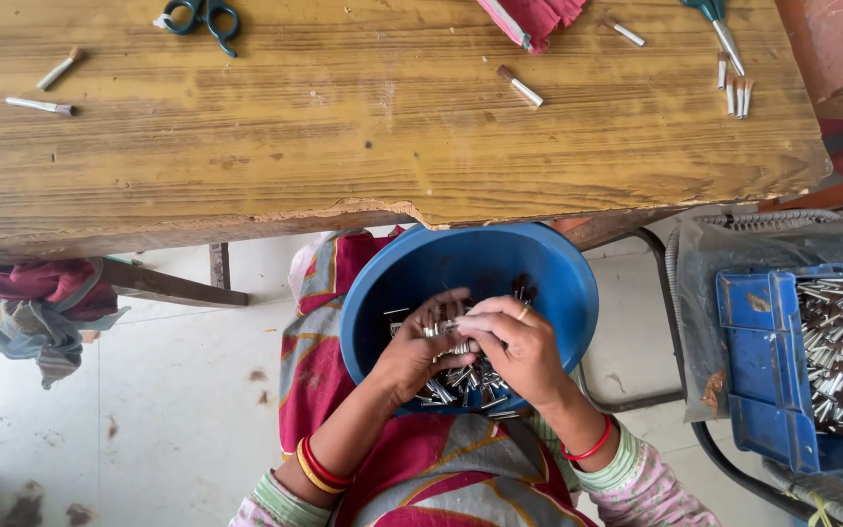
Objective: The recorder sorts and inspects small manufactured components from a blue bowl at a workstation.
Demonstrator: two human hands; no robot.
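Hands, left hand (412,351) and right hand (514,346), pinch small metal pieces (461,381) together over the blue bowl (558,283) on the lap, at 6 o'clock below the bench (343,127); loose grip may drop one to floor.

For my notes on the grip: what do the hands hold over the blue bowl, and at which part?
Both hands, left hand and right hand, pinch small metal tubes over the blue bowl; the exact part gripped cannot be told.
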